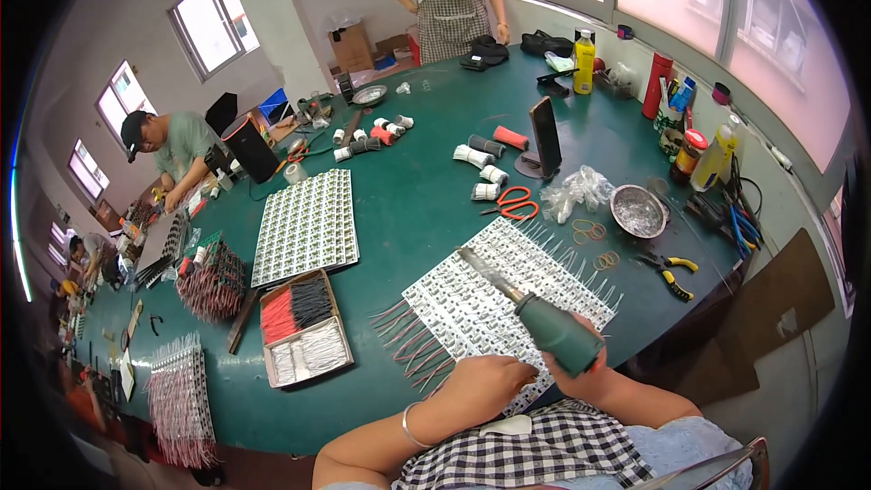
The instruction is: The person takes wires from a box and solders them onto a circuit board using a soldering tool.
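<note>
A thick green-handled soldering iron is gripped in my right hand, its long metal end pointing up and left over a white circuit-board panel. My left hand rests at the panel's near edge with its fingers curled together; whatever they may hold is hidden. Thin red and white wires stick out along the panel's left side, and pale wires along its far right side. Left of the panel, a cardboard box holds red, black and white cut wires.
Another white board panel lies beyond the box. Wired board bundles stand at left. Red-handled scissors, a metal bowl, yellow-handled pliers and a phone on a stand sit beyond the panel. Other people are around the green table.
</note>
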A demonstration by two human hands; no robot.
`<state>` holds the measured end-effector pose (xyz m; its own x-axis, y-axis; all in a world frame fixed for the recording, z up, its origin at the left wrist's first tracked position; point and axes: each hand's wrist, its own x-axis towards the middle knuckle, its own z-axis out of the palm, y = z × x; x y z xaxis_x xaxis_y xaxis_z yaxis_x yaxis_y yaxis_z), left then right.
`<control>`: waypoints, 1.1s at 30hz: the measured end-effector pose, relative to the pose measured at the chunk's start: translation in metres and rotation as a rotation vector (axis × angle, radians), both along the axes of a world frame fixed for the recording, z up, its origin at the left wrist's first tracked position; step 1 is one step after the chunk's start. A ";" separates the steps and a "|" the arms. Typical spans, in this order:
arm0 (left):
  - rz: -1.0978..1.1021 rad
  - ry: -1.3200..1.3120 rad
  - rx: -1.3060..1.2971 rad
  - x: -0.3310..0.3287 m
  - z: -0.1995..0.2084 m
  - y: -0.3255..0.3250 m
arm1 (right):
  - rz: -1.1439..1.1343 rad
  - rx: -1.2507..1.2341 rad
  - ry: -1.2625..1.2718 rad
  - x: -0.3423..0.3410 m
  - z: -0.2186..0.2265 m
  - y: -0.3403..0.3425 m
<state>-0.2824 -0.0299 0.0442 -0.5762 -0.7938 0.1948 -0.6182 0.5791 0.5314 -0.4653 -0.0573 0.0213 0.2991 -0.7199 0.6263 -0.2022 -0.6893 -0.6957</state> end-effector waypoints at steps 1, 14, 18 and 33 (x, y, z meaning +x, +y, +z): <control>-0.032 -0.005 -0.001 -0.004 0.001 -0.001 | 0.050 0.042 0.054 0.000 0.001 -0.002; -0.093 0.070 0.092 -0.013 -0.014 -0.007 | 0.042 -0.019 0.155 0.005 -0.008 -0.008; -0.105 0.135 0.070 -0.015 -0.021 -0.008 | 0.061 -0.036 0.095 0.000 -0.027 -0.004; -0.119 0.170 0.086 -0.025 -0.025 -0.013 | 0.005 0.342 -0.160 0.003 -0.016 0.001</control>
